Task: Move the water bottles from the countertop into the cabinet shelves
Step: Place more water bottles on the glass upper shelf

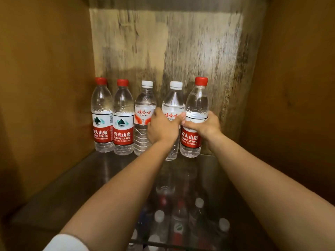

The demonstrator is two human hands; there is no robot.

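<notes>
Both hands are deep in the cabinet, setting two bottles into the row along the back wall [181, 51]. The left hand [163, 128] is wrapped around a white-capped bottle [173, 104], and the right hand [204, 126] is closed on a red-capped bottle [196, 105] at the label. Both bottles stand upright near the wall, at the right end of a row of three already placed: two red-capped ones [110, 115] farthest left and a white-capped one [145, 109] next to the left hand. Whether the two held bottles already rest on the glass shelf [90, 178] is hard to tell; their bases look at or just above it. To do this well, lower each straight down until its base sits flat, keep it close to its neighbour without knocking it, then open the fingers sideways and draw back low and straight. The glass is slick, and more bottles [181, 223] show dimly below it, so set down gently.
</notes>
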